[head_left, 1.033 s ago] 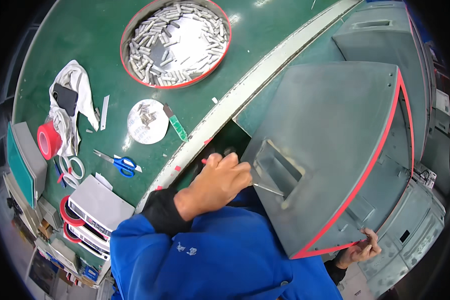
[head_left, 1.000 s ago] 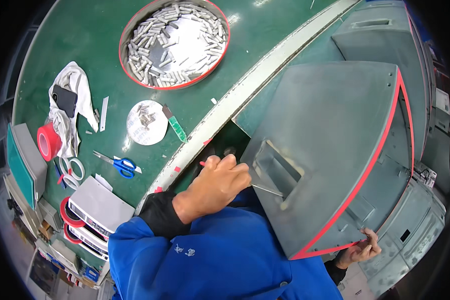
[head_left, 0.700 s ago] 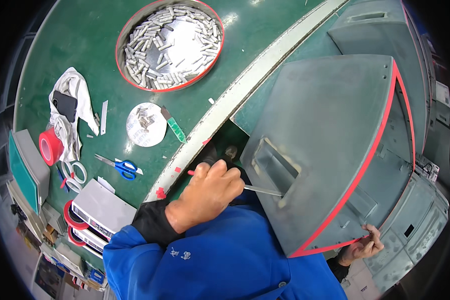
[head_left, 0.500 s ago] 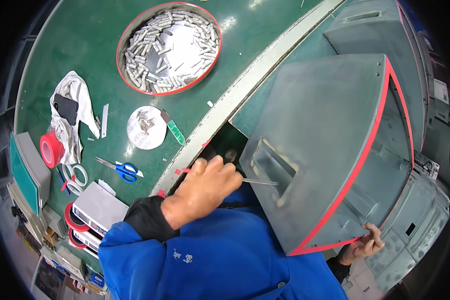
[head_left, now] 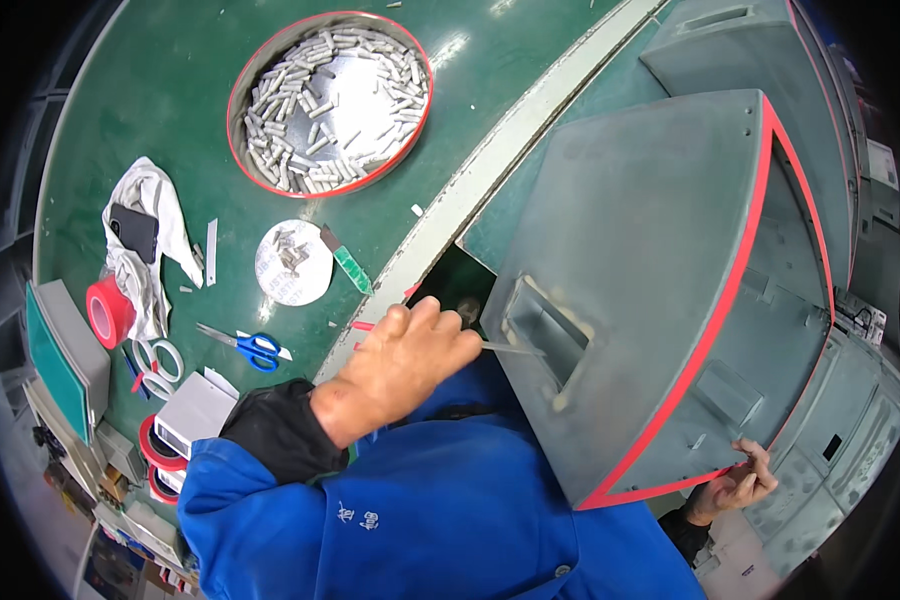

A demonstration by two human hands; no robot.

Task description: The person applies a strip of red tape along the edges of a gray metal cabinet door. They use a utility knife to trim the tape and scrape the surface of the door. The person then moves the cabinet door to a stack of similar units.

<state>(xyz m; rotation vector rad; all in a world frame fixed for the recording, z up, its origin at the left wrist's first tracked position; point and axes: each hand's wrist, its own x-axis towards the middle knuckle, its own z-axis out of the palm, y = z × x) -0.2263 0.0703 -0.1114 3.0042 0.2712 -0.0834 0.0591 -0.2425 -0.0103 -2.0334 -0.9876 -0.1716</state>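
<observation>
A grey metal box (head_left: 650, 200) with red tape along its open edges stands tilted in front of me. In its near-left face is a rectangular recess (head_left: 555, 340), bordered by tan patches of filler. My left hand (head_left: 400, 365) is closed round a thin file-like metal tool (head_left: 510, 348). A red end of the tool pokes out behind the fist, and its slim tip lies at the recess. At the lower right, my right hand (head_left: 738, 485) grips the taped bottom edge of the box, fingertips over the rim.
On the green table (head_left: 180, 110) sit a round tin (head_left: 232, 130) of small whitish cylinders, a white disc (head_left: 280, 285), a green-handled cutter (head_left: 348, 265), blue scissors (head_left: 258, 350), a phone (head_left: 135, 232) on a cloth, and tape rolls (head_left: 110, 310). Another grey box (head_left: 770, 60) stands behind at right.
My left hand has shifted slightly left and up, drawing the tool's tip back a little at the recess. My right hand keeps its hold on the box. The view has shifted slightly.
</observation>
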